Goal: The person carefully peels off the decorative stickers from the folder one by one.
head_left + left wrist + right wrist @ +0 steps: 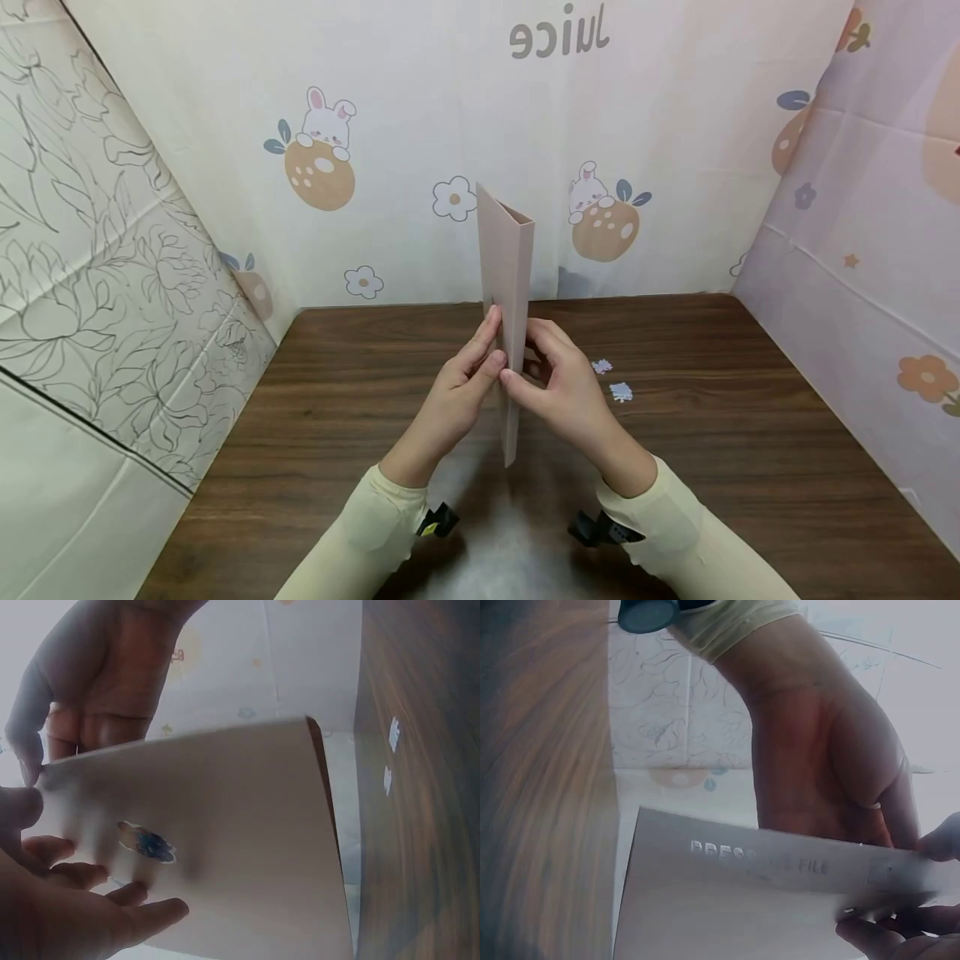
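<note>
A pale pink file folder [498,258] stands upright in the air, spine toward me, held between both hands. My left hand [457,383] holds it from the left, fingers spread along the cover and thumb near the spine. From the right, my right hand [566,383] grips it with the thumb at the spine and the fingers on the other cover. A small colourful sticker [150,843] shows on the left cover, close to the left fingertips. Raised lettering ending in "FILE" [814,866] shows near the spine in the right wrist view.
On the brown wooden table [360,400], two small pale ragged-edged pieces [621,392] lie right of the right hand. White patterned curtains [420,100] enclose the back and sides. A dark wrist device [607,530] sits at each cuff.
</note>
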